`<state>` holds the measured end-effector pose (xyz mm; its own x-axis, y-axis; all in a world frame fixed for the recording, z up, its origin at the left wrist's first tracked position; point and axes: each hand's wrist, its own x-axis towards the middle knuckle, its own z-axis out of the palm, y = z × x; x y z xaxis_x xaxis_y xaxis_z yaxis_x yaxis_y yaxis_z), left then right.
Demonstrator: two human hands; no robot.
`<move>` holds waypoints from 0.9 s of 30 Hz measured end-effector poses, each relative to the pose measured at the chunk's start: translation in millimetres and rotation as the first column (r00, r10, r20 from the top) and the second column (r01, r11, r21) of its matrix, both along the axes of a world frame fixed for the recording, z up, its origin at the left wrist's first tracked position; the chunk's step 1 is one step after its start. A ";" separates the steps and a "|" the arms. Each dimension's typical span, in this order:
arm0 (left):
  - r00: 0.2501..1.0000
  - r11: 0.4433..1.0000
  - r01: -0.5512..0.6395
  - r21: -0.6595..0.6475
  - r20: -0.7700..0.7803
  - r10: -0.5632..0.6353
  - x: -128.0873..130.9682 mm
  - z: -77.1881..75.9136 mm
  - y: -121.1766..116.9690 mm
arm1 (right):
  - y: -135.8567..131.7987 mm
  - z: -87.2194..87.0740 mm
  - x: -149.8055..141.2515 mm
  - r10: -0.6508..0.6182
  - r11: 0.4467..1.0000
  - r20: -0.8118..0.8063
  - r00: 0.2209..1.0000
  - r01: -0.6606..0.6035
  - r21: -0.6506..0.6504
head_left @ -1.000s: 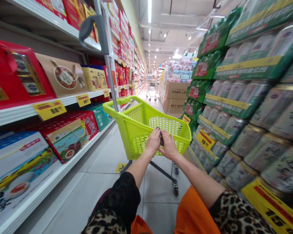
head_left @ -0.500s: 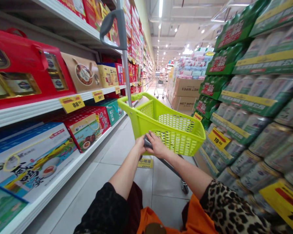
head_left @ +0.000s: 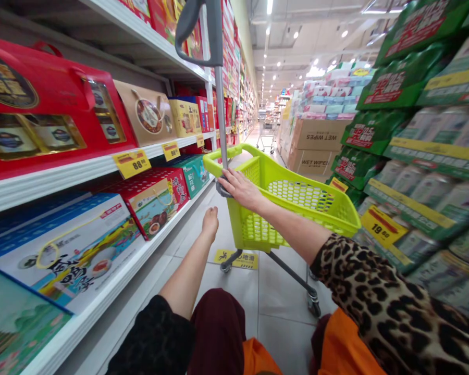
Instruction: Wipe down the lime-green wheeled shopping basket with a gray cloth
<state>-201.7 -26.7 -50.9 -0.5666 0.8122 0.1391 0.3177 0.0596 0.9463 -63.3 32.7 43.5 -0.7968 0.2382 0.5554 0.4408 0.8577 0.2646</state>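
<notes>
Along the left, a white shelf (head_left: 89,177), with a red gift box (head_left: 72,99) on one level and a blue and white box (head_left: 97,221) on the level below. Next, in the air over pale grey tiles (head_left: 279,333), the left hand (head_left: 210,223), apart from the green cart (head_left: 237,229), fingers curled in (cannot tell whether around anything). Then the cart, standing on the tiles in mid-aisle beside the shelf, with a tall pole (head_left: 221,114) and a grey handle (head_left: 215,36) on top. At the foot of the pole, the right hand (head_left: 242,190), fingers nearly straight and slightly spread, laid over a dark grey piece (head_left: 224,194) (cannot tell how firmly, undersides hidden). Below, flat on the tiles, a yellow floor sign (head_left: 248,260). Farther down the aisle, a second cart (head_left: 266,138), under a pale ceiling (head_left: 328,15) with rows of lights (head_left: 269,6). To the right, brown cartons (head_left: 312,153) marked WET WIPES, with pink and blue packs (head_left: 330,99) piled on top. Far right, a tall stack of cans (head_left: 426,190) and green packs (head_left: 391,86).
</notes>
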 end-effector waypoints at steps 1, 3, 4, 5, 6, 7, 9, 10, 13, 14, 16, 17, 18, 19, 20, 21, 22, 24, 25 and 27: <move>1.000 0.999 -0.030 -0.028 -0.006 0.030 -2.9 -6.6 -2.4 | 4.5 3.9 -3.9 0.008 1.000 0.016 1.000 -0.009 0.026; 0.996 0.993 -0.080 -0.086 -0.033 0.078 -5.8 -17.6 -7.9 | 11.5 2.8 -7.6 0.016 0.998 0.065 0.998 -0.020 0.055; 0.994 0.990 -0.096 -0.102 -0.054 0.091 -6.3 -21.5 -10.3 | 14.2 -2.6 -7.6 0.019 0.998 0.094 0.995 -0.025 0.059; 0.992 0.988 -0.106 -0.112 -0.077 0.098 -6.6 -24.3 -12.3 | 16.2 -11.2 -6.7 0.025 0.998 0.124 0.992 -0.033 0.058; 0.990 0.987 -0.112 -0.116 -0.101 0.100 -6.7 -26.2 -13.9 | 17.6 -22.5 -5.2 0.036 0.998 0.154 0.987 -0.045 0.051; 0.987 0.987 -0.114 -0.117 -0.127 0.099 -6.6 -27.3 -15.2 | 18.3 -35.9 -3.5 0.051 0.997 0.181 0.982 -0.060 0.041; 0.980 0.987 -0.109 -0.116 -0.176 0.088 -6.1 -28.6 -17.4 | 17.8 -65.4 0.0 0.088 0.995 0.221 0.971 -0.094 0.014; 0.977 0.988 -0.104 -0.117 -0.199 0.079 -5.4 -29.1 -18.7 | 16.6 -79.3 1.4 0.102 0.994 0.235 0.967 -0.106 0.003; 0.966 0.987 -0.082 -0.135 -0.255 0.046 -1.3 -31.8 -25.2 | 11.6 -104.6 4.0 0.113 0.993 0.265 0.958 -0.114 -0.011; 0.958 0.985 -0.080 -0.153 -0.284 0.034 0.5 -32.9 -28.0 | 10.1 -105.4 4.0 0.112 0.993 0.260 0.959 -0.113 -0.011; 0.925 0.975 -0.090 -0.205 -0.379 0.005 4.4 -34.7 -33.6 | 8.8 -95.8 2.5 0.101 0.995 0.217 0.971 -0.101 -0.008; 0.898 0.967 -0.104 -0.231 -0.439 -0.009 6.4 -35.1 -35.9 | 9.1 -86.9 0.8 0.085 0.996 0.182 0.980 -0.085 -0.005; 0.865 0.961 -0.121 -0.250 -0.501 -0.022 8.5 -35.0 -37.7 | 10.0 -76.8 -1.2 0.065 0.998 0.146 0.987 -0.065 0.000; 0.831 0.956 -0.136 -0.258 -0.556 -0.032 10.6 -34.4 -38.8 | 11.4 -66.8 -3.5 0.039 0.999 0.113 0.993 -0.040 0.007; 0.798 0.957 -0.143 -0.251 -0.602 -0.039 12.8 -33.2 -39.3 | 13.1 -58.0 -5.7 0.022 1.000 0.089 0.996 -0.023 0.013; 0.765 0.961 -0.143 -0.237 -0.643 -0.044 15.2 -31.7 -39.3 | 14.8 -51.5 -7.7 0.010 1.000 0.073 0.997 -0.012 0.016; 0.730 0.966 -0.136 -0.218 -0.681 -0.051 17.8 -29.8 -38.8 | 16.1 -47.9 -9.0 0.006 1.000 0.067 0.998 -0.007 0.013; 0.665 0.977 -0.109 -0.184 -0.744 -0.066 23.2 -26.1 -37.5 | 17.0 -50.6 -9.4 0.005 1.000 0.084 0.996 -0.005 -0.007; 0.639 0.980 -0.098 -0.176 -0.766 -0.073 25.9 -24.8 -37.0 | 16.4 -56.7 -8.1 0.004 1.000 0.103 0.995 -0.002 -0.022; 0.606 0.979 -0.090 -0.180 -0.790 -0.089 30.8 -24.0 -37.1 | 13.5 -75.9 -2.9 0.006 0.999 0.162 0.987 0.002 -0.049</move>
